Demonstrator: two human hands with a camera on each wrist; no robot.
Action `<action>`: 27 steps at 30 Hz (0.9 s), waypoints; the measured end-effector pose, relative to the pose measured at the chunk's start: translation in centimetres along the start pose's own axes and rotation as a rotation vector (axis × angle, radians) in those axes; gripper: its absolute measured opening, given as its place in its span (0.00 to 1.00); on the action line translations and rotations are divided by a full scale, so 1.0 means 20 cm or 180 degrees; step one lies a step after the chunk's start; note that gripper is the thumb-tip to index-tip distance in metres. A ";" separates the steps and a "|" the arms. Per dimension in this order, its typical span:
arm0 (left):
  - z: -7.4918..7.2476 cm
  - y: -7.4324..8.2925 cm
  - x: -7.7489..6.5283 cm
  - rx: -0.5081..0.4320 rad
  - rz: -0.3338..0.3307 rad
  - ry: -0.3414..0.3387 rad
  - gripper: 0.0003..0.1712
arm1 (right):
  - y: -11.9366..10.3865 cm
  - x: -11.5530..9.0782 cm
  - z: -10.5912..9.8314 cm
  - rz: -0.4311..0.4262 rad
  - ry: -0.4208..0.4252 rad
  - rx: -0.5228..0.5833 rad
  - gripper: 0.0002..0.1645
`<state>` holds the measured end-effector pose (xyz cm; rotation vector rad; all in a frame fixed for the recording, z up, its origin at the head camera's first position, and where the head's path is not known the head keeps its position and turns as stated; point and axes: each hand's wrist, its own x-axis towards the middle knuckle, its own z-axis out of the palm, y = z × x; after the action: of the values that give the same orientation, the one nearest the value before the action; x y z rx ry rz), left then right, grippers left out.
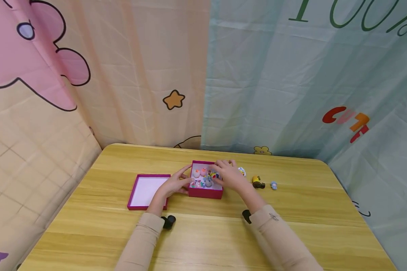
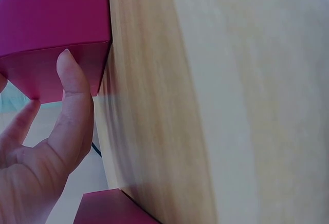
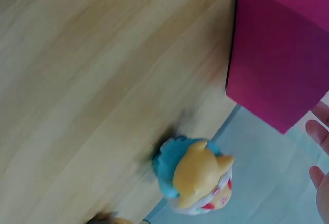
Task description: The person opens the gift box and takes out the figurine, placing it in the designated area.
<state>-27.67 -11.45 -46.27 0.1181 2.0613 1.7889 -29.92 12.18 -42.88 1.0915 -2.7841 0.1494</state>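
Note:
A magenta box (image 1: 205, 193) with a white inside stands on the table, holding several small toy figures, among them two pink round ones (image 1: 200, 172) and a grey one (image 1: 208, 182). My left hand (image 1: 173, 184) rests on its left side, thumb and fingertips against the magenta wall, as the left wrist view shows. Over the right part of the box, my right hand (image 1: 228, 175) reaches in from the right rim. Between its thumb and forefinger it holds a yellow, red and blue toy figure (image 1: 214, 175), partly hidden by the fingers.
The box's lid (image 1: 149, 191) lies inside up on the left, partly under my left forearm. Right of the box stand a yellow-eared figure with a blue base (image 3: 195, 175), a yellow and dark figure (image 1: 257, 182) and a small blue one (image 1: 274, 185). Curtains (image 1: 257, 94) hang behind the table.

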 end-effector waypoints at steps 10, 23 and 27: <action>0.00 0.00 0.00 0.0018 0.0007 -0.0013 0.35 | -0.06 0.08 0.02 -0.0286 -0.0528 -0.0161 0.31; 0.00 0.00 -0.01 -0.0001 0.0038 -0.0053 0.35 | -0.10 0.16 0.08 -0.0278 -0.0906 -0.0374 0.31; 0.00 0.00 -0.01 0.0042 0.0024 -0.0075 0.35 | -0.11 0.16 0.09 -0.0229 -0.0990 -0.0312 0.28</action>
<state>-27.54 -11.53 -46.14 0.1502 2.0591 1.7701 -31.00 8.12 -44.04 1.2857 -2.9734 -0.1790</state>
